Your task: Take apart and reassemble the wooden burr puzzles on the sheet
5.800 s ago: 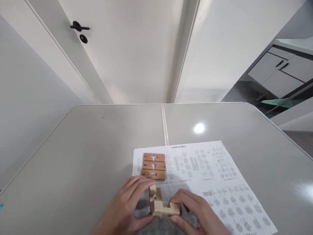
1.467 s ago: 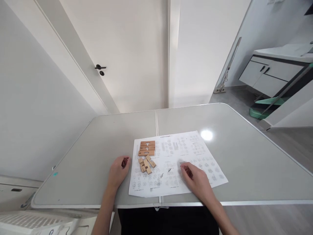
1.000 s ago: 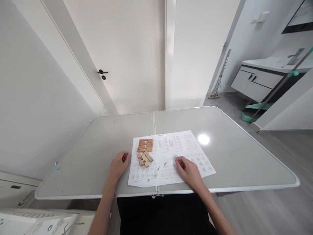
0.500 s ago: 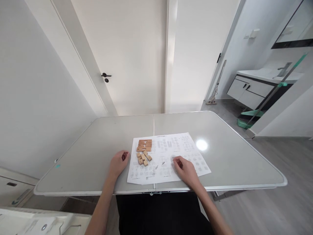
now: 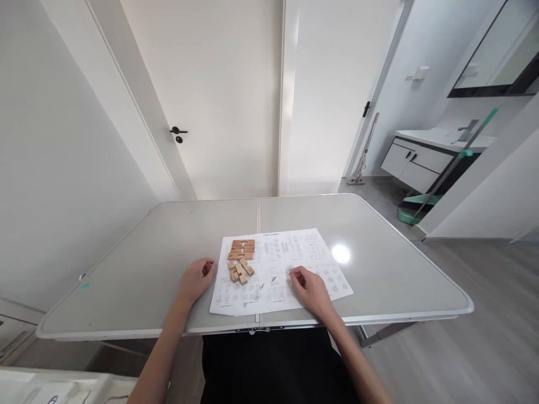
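You're resting left hand (image 5: 196,281) beside sheet (image 5: 275,266), right hand (image 5: 312,289) over it — curling, can't tell if fingertips are meeting — blocks (image 5: 239,269) lying lower centre.

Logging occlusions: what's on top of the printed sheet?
On the sheet: three reddish slotted wooden pieces, a pile of pale wooden blocks and the right hand. Print beneath them is covered; the blocks' overlap hides their exact count.

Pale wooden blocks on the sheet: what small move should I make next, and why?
I'd probably slide your left hand over and spread the pale blocks apart. They're bunched together, hard to tell one from another, while the darker slats lie neatly lined up. That hand looks nearer than your right.
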`<state>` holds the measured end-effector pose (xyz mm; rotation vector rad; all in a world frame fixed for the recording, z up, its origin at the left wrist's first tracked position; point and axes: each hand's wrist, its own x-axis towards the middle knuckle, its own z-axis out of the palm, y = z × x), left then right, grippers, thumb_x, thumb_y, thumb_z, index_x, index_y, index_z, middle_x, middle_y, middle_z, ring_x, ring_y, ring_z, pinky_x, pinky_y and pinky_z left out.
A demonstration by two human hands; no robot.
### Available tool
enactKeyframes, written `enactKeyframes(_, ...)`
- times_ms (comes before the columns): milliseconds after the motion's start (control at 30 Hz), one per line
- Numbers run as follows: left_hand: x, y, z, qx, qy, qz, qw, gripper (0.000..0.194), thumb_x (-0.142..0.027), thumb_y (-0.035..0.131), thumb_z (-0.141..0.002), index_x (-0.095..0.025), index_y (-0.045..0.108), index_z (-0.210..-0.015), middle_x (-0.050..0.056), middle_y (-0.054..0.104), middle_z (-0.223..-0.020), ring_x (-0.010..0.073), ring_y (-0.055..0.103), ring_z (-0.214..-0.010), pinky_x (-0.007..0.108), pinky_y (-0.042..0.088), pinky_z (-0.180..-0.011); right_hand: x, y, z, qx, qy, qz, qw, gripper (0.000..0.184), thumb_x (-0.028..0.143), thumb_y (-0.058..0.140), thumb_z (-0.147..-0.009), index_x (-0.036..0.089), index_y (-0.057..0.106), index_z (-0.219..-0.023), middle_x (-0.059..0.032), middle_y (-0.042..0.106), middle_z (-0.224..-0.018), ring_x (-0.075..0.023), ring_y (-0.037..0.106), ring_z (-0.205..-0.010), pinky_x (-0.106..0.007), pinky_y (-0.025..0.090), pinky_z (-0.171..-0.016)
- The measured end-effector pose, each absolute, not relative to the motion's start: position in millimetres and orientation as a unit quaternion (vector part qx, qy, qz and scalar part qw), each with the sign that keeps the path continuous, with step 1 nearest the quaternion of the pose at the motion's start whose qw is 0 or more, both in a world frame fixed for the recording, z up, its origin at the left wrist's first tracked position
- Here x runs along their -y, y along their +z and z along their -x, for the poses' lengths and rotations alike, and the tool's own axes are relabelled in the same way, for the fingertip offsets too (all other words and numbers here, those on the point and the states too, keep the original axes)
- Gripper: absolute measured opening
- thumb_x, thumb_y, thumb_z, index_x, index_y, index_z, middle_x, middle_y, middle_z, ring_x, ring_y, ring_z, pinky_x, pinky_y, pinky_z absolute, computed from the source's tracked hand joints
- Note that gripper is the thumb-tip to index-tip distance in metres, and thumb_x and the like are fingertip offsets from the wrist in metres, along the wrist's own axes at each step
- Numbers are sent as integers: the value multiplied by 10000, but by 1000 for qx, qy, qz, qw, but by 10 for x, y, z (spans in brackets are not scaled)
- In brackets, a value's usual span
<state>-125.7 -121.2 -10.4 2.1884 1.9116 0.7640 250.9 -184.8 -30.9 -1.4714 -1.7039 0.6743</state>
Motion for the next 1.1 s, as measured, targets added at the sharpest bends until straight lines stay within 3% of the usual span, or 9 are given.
enactKeyframes(333, 1265, -94, 1258, -607, 244, -756, 36, 272, -429, 473, -943, -229, 657, -927, 19, 611, -716, 213, 597, -741, 319, 446, -719, 1848, -305, -2495, 676, 266, 574, 378, 273, 430, 472, -963, 230, 658, -968, -54, 740, -832, -234, 669, -725, -350, 508, -697)
enactKeyframes(1100, 1342, -69, 1219, -615, 219, -756, 54, 286, -421, 460, -953, -222, 665, -969, 32, 626, -742, 228, 615, -779, 335, 444, -705, 1927, -282, -2501, 695, 233, 570, 371, 250, 399, 476, -971, 235, 662, -939, -48, 740, -847, -222, 659, -731, -340, 490, -685)
